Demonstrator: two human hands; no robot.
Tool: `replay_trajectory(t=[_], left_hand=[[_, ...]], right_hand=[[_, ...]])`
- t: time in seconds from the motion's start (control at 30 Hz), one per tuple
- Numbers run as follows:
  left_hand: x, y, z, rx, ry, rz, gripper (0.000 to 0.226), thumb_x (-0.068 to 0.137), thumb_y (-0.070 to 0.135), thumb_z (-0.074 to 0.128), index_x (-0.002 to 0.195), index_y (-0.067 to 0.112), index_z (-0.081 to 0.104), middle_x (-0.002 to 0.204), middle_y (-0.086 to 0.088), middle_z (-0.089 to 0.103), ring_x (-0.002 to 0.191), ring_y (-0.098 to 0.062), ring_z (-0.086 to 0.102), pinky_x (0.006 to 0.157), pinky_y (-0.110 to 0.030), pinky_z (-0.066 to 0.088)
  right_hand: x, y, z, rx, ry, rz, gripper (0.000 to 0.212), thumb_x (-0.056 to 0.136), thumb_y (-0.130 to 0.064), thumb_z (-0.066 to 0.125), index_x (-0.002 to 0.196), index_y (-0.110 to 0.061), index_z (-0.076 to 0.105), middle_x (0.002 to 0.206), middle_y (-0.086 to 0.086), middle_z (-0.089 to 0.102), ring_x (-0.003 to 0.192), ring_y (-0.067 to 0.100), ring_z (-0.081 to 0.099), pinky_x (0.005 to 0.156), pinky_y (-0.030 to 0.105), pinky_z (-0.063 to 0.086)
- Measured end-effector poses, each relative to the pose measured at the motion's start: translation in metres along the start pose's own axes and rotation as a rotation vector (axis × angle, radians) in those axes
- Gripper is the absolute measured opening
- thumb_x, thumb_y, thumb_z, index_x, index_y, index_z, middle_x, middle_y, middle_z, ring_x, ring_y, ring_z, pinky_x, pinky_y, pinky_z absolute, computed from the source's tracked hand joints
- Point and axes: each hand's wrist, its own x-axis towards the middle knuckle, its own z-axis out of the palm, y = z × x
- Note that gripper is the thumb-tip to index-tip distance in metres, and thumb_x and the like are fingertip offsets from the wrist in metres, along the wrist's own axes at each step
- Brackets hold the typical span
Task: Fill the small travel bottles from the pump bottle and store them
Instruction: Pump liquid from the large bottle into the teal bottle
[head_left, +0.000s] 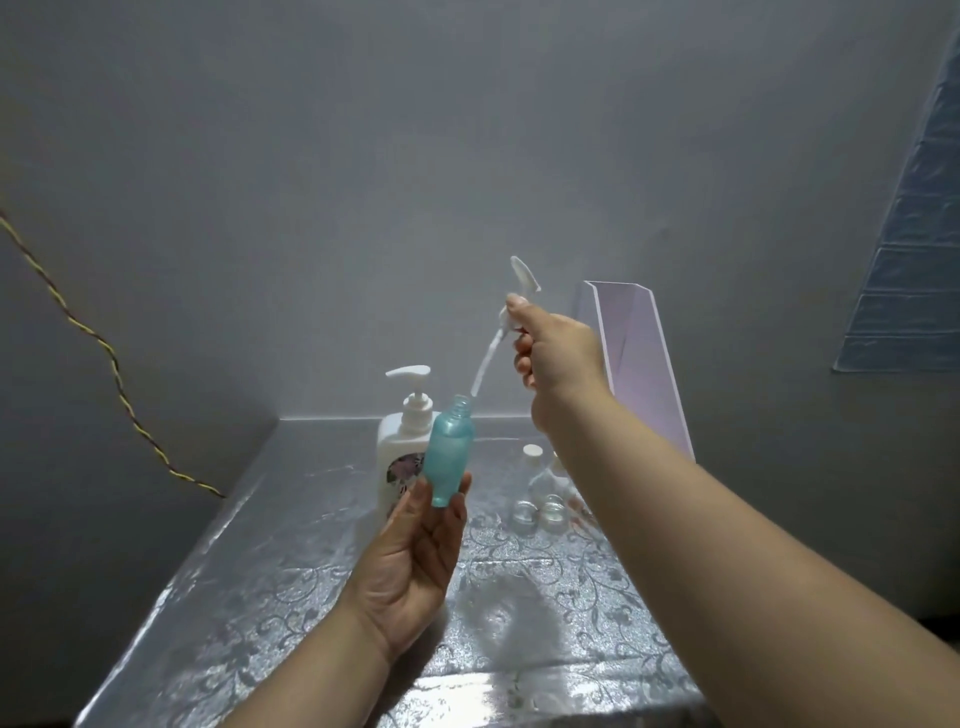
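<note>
Left thumb and fingertips (414, 493) pinch the base of the teal bottle (449, 457). The left hand (415, 556) is cupped beneath it and tilts the open neck toward the other hand. Right fingers (522, 312) curl tight round the spray cap (522, 275). The right hand (558, 358) is raised so the dip tube (485, 364) hangs with its tip just at the neck. It is probably held high so the long tube clears, freeing the mouth for filling. Behind stands the pump bottle (400, 441) on the table (260, 597), with clear bottles (535, 483) beside it. A clear box (644, 353) further right is likely for storing.
</note>
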Motion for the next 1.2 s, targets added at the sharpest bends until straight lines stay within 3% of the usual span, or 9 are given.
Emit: replay_trajectory(t=[0.23,0.33,0.5,0.67,0.87,0.97,1.07,1.2], left_hand=[[0.0,0.001,-0.001,0.01,-0.03,0.011,0.102,0.022,0.004,0.098,0.116,-0.002,0.059,0.102,-0.02,0.07,0.067,-0.021,0.071,0.05,-0.024,0.058],[0.001,0.001,-0.001,0.005,-0.026,0.021,0.103,0.021,0.004,0.098,0.115,-0.002,0.059,0.103,-0.02,0.07,0.068,-0.021,0.071,0.049,-0.024,0.057],[0.003,0.002,-0.001,0.007,-0.031,0.012,0.104,0.025,0.006,0.098,0.121,-0.002,0.058,0.105,-0.017,0.069,0.07,-0.019,0.07,0.051,-0.022,0.058],[0.006,0.002,0.002,0.001,-0.05,0.013,0.093,0.023,0.006,0.098,0.109,-0.003,0.064,0.101,-0.017,0.07,0.068,-0.019,0.07,0.05,-0.022,0.057],[0.007,0.002,0.002,0.002,-0.052,0.003,0.092,0.023,0.008,0.099,0.107,-0.003,0.065,0.099,-0.015,0.071,0.068,-0.018,0.07,0.051,-0.021,0.057],[0.007,0.002,0.002,-0.006,-0.053,0.006,0.093,0.023,0.008,0.099,0.109,-0.003,0.064,0.098,-0.016,0.071,0.067,-0.018,0.07,0.051,-0.021,0.057],[0.007,0.0,0.002,-0.011,-0.049,0.002,0.098,0.024,0.008,0.098,0.114,-0.003,0.061,0.1,-0.016,0.071,0.067,-0.019,0.071,0.052,-0.022,0.058],[0.007,0.001,0.004,-0.013,-0.048,0.004,0.1,0.023,0.008,0.098,0.116,-0.002,0.06,0.102,-0.016,0.071,0.067,-0.018,0.071,0.052,-0.021,0.058]], right_hand=[[-0.006,0.005,0.006,-0.031,-0.019,-0.076,0.024,0.085,-0.029,0.068,0.072,-0.012,0.059,0.058,-0.002,0.045,0.05,0.012,0.037,0.048,0.019,0.031],[-0.013,0.008,0.003,-0.034,-0.12,-0.146,0.017,0.085,-0.024,0.069,0.074,-0.014,0.062,0.061,-0.005,0.051,0.057,0.009,0.044,0.056,0.019,0.038],[-0.024,0.016,-0.005,-0.11,-0.325,-0.185,0.01,0.084,-0.016,0.07,0.076,-0.02,0.065,0.069,-0.011,0.062,0.049,-0.014,0.055,0.053,0.0,0.043],[-0.027,0.03,-0.009,-0.178,-0.392,-0.116,0.006,0.081,-0.019,0.072,0.084,-0.018,0.067,0.086,-0.003,0.067,0.081,0.003,0.063,0.069,0.012,0.043],[-0.025,0.03,-0.01,-0.099,-0.475,-0.068,0.013,0.084,-0.009,0.067,0.092,-0.019,0.069,0.098,0.0,0.068,0.092,0.009,0.061,0.08,0.019,0.043],[-0.024,0.031,-0.007,-0.085,-0.481,-0.064,0.015,0.081,-0.002,0.069,0.084,-0.016,0.066,0.094,0.006,0.065,0.09,0.016,0.059,0.088,0.027,0.044],[-0.024,0.033,-0.005,-0.089,-0.486,-0.06,0.021,0.077,-0.002,0.073,0.08,-0.016,0.056,0.088,0.007,0.056,0.081,0.016,0.054,0.079,0.024,0.044],[-0.024,0.035,-0.004,-0.058,-0.518,-0.002,0.016,0.083,-0.01,0.067,0.098,-0.007,0.065,0.09,0.002,0.063,0.082,0.01,0.056,0.081,0.027,0.038]])
